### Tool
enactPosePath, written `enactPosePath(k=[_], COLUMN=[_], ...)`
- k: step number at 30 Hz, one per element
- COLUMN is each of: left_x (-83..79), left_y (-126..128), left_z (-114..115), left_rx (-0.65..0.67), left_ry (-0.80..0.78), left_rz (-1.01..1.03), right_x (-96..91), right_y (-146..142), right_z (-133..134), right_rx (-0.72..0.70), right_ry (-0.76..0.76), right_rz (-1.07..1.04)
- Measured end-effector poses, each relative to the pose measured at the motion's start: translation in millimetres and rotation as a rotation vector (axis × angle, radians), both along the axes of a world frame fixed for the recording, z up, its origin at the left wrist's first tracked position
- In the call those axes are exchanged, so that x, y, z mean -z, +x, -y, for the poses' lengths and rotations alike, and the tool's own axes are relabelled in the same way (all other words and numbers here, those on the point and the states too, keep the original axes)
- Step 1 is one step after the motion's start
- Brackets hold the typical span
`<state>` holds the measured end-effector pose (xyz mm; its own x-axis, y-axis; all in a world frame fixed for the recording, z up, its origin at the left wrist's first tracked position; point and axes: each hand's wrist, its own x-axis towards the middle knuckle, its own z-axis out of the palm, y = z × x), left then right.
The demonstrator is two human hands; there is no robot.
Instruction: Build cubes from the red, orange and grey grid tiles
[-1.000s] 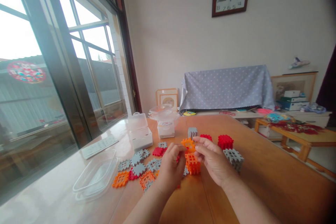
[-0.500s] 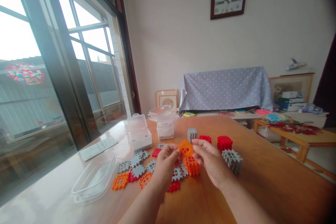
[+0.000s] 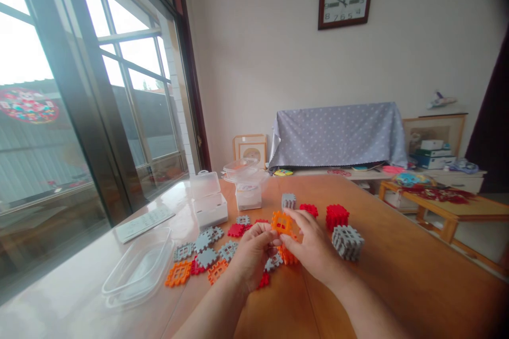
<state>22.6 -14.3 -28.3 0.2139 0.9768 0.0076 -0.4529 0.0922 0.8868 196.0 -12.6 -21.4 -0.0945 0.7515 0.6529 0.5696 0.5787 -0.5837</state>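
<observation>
An orange interlocking tile with window-like holes is held up between my two hands. My left hand pinches it at its lower left. The fingers and thumb of my right hand close on its right side. Just below and behind it stands a stack of orange tiles, partly hidden by my hands. Loose grey tiles, red tiles and orange tiles lie spread to the left of my left hand. Right of my right hand stand a grey stack and a red stack.
A clear plastic tub lies at the left, near a white keyboard-like slab. Farther back are an open white box and a second box with clear lids on top. A small grey stack and red tiles stand beyond my hands.
The orange tile has tilted in my hands. My right hand has shifted left and closer to my left hand, covering more of the orange stack. The view has turned slightly right.
</observation>
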Motion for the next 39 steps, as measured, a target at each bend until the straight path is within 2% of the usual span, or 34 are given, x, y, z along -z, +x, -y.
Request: enactPosePath(k=[2,9,16,22,25,29,32,35,39], left_x=[1.1,2.7,6.3,22.9,29.4,22.5,14.0,12.0,13.1], left_y=[0.6,-1.6,0.8,1.3,-6.0,-20.5,-28.0,-31.1,-35.2], left_z=[-0.5,-3.5,-3.0,-11.3,-17.9,-16.9,-9.4,-3.8,-5.4], left_rx=[-0.009,-0.199,-0.164,-0.133,-0.191,-0.278,-0.254,-0.184,-0.148], left_ry=[0.014,0.033,0.017,0.081,0.237,0.423,0.52,0.613,0.651], left_rz=[-0.022,-0.245,-0.349,-0.469,-0.671,-0.999,-1.245,-1.482,-1.651], right_x=[-0.4,1.8,-0.2,7.0,13.5,20.1,20.4,18.9,19.5], right_y=[7.9,29.9,31.9,37.7,41.2,42.9,42.8,42.1,40.2], right_z=[-3.2,-14.3,-9.3,-13.0,-20.7,-28.7,-30.0,-29.1,-28.5], right_rx=[-0.007,-0.061,-0.08,-0.081,-0.054,-0.021,0.005,0.012,0.011], right_ry=[-0.039,-0.216,-0.331,-0.333,-0.343,-0.347,-0.334,-0.336,-0.341], right_rz=[0.003,0.022,0.021,0.012,-0.044,-0.127,-0.152,-0.18,-0.2])
